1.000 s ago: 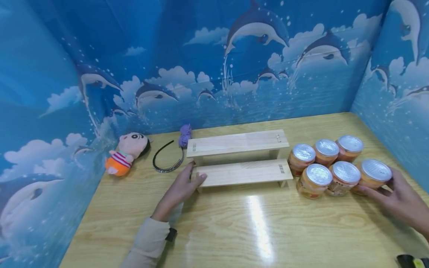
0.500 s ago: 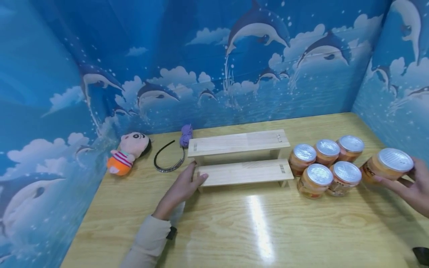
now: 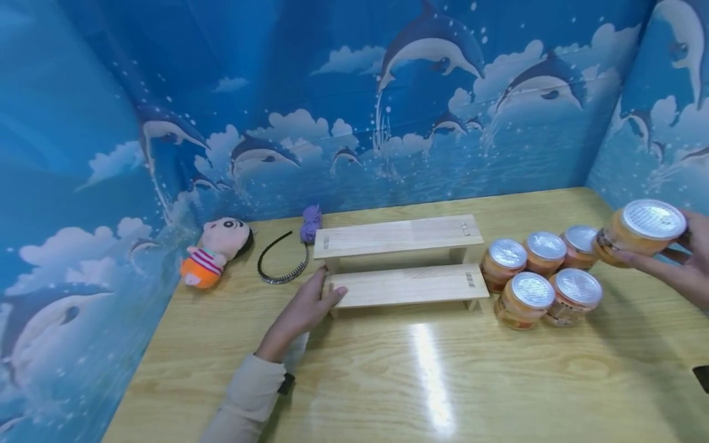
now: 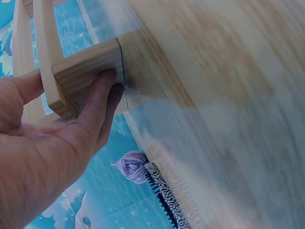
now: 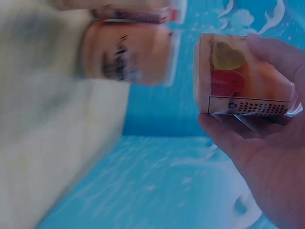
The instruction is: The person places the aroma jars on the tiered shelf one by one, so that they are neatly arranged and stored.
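My left hand (image 3: 301,311) grips the left end of the lower step of a pale two-step wooden shelf (image 3: 410,286). In the left wrist view its fingers (image 4: 97,98) press on the shelf's end leg (image 4: 88,67), and the thumb goes behind the board. At the far right, my right hand (image 3: 684,264) holds a jar (image 3: 637,237) with a silver lid and orange contents, raised above the table. The right wrist view shows this jar's label (image 5: 228,71) with yellow and red fruit shapes, thumb and fingers on opposite sides. Several similar jars (image 3: 520,301) stand grouped right of the shelf.
Left of the shelf lie a plush doll (image 3: 216,252), a black headband (image 3: 282,278) and a ball of purple yarn (image 3: 311,224). Blue dolphin-print sheets (image 3: 343,92) wall the wooden table (image 3: 360,375) at the back and both sides.
My right hand has lifted the jar out of the front row, first rightward, then up and back. The left hand keeps its grip on the shelf.
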`<act>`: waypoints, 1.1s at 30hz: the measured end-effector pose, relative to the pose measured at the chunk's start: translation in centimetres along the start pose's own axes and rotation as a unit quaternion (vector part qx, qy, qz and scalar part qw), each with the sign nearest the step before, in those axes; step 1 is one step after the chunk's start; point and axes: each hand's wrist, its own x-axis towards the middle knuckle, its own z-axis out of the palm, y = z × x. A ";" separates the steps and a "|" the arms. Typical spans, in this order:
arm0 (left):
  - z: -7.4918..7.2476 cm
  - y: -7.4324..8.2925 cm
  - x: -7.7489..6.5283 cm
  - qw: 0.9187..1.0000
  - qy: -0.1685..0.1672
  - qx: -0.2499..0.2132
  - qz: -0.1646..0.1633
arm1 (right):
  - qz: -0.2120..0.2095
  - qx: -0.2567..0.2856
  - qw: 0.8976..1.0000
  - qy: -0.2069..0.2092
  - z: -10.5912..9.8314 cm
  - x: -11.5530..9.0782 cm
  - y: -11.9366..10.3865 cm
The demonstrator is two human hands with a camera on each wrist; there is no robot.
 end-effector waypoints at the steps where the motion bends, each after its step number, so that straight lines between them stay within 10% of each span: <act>1: 0.0 0.0 0.0 1.000 -0.001 -0.002 -0.002 | -0.011 0.003 1.000 -0.017 -0.1 0.6 -0.6; 12: 0.0 0.0 -0.1 1.000 0.006 -0.009 -0.003 | -0.060 0.038 0.977 -0.200 3.0 4.9 -7.9; 20: 0.1 0.0 0.1 1.000 0.004 -0.011 0.004 | -0.103 0.112 0.938 -0.310 7.7 6.4 -13.5; 33: 0.1 0.1 0.1 1.000 0.006 -0.004 0.013 | -0.133 0.178 0.892 -0.393 16.2 7.2 -19.2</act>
